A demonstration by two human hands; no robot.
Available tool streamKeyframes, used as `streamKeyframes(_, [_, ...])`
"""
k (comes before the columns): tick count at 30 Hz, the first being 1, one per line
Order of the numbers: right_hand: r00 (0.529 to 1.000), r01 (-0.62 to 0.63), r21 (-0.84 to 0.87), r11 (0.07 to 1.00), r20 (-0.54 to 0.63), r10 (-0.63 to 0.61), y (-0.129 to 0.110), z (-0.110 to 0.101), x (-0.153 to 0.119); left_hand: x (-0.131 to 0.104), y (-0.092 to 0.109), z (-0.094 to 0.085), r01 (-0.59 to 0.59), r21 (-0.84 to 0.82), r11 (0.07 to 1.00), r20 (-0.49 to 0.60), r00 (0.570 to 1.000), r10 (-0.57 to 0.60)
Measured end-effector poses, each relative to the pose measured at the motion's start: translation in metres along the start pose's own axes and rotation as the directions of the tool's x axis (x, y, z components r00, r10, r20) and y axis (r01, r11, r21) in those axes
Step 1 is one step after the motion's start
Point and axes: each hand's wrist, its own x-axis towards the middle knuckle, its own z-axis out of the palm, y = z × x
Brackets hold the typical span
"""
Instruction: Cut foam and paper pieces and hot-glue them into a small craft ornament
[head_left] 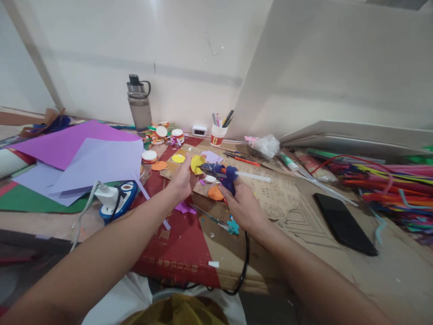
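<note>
My right hand (244,203) is wrapped round the handle of a blue hot glue gun (221,173), with a clear glue stick (253,176) poking out of its back. The gun's nozzle points left at a round yellow disc (196,165), close to its face; whether they touch I cannot tell. My left hand (183,179) holds this disc at its left edge, fingers partly hidden behind it. Around the hands lie another yellow disc (178,158), an orange disc (159,165) and a second orange disc (215,193). A white-topped round piece (149,156) sits to the left.
Purple and lilac paper sheets (98,164) cover the left, beside a blue power strip (122,201). At the back stand a water bottle (139,108) and a cup of pens (218,134). A black phone (345,223) and colourful pipe cleaners (399,189) lie right. The gun's black cord (246,262) hangs frontward.
</note>
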Motion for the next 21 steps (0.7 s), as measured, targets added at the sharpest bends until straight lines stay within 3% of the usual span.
streamKeyframes(6, [1.0, 0.023, 0.094, 0.995, -0.02, -0.021, 0.004, 0.001, 0.002, -0.004, -0.007, 0.004, 0.02, 0.024, 1.0, 0.017, 1.0, -0.02])
streamKeyframes(12, [0.998, 0.029, 0.212, 0.977, -0.066, -0.016, 0.015, 0.001, 0.007, -0.001, -0.001, 0.001, 0.024, 0.0, 1.0, -0.011, 1.0, -0.024])
streamKeyframes(16, [0.997, -0.059, 0.368, 0.928, -0.022, 0.072, 0.018, 0.001, 0.01, 0.001, 0.006, 0.003, 0.011, -0.054, 0.999, -0.101, 0.995, -0.016])
streamKeyframes(21, [0.986, -0.155, 0.549, 0.822, 0.027, 0.167, 0.024, -0.011, 0.016, 0.002, 0.012, 0.005, -0.027, -0.079, 0.997, -0.084, 0.996, 0.02])
